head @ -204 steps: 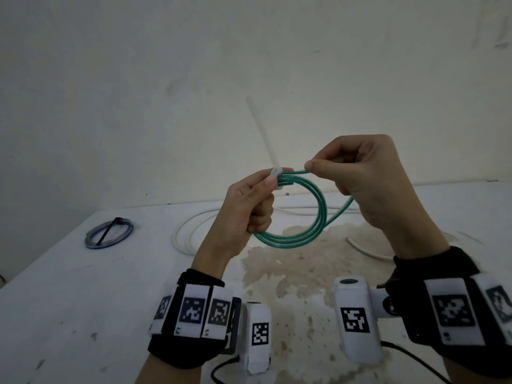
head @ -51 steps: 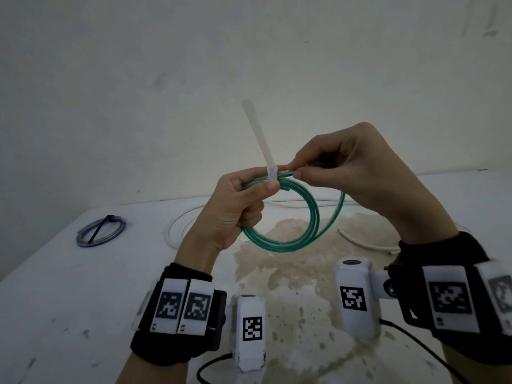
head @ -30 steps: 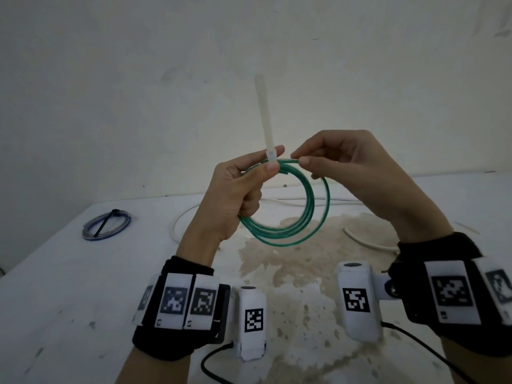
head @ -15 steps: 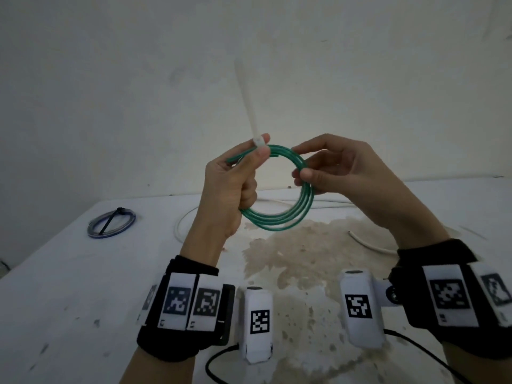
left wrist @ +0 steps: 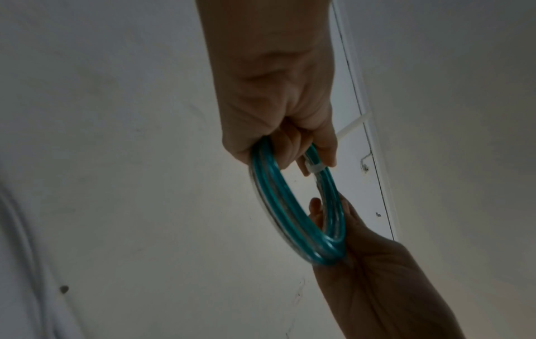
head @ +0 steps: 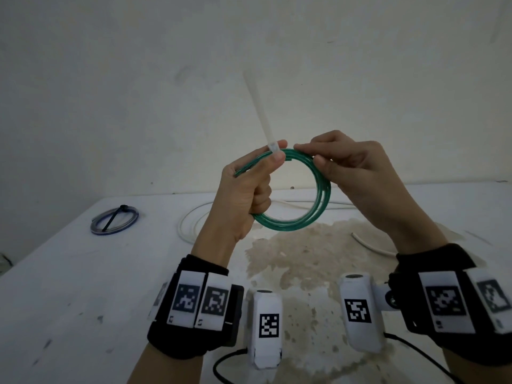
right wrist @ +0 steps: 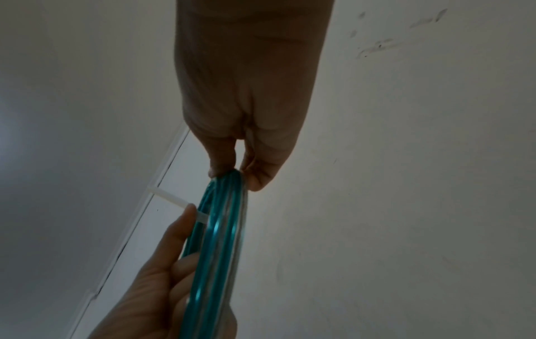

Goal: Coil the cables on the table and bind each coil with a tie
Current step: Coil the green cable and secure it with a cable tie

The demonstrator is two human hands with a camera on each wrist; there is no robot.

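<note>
I hold a coiled green cable upright in the air above the white table. A white cable tie is looped round the top of the coil, and its long tail sticks up and to the left. My left hand grips the coil's left side, with the thumb pressed beside the tie's head. My right hand pinches the coil's upper right between thumb and forefinger. In the right wrist view the pinch sits on the green strands.
A bound blue-grey coil with a black tie lies at the table's far left. A loose white cable lies behind my hands and runs right. A brown stain covers the table's middle. A wall stands behind.
The loose green end has been drawn into the coil. My right hand has shifted from beside the tie's head to the coil's upper right. The tie's tail now leans left.
</note>
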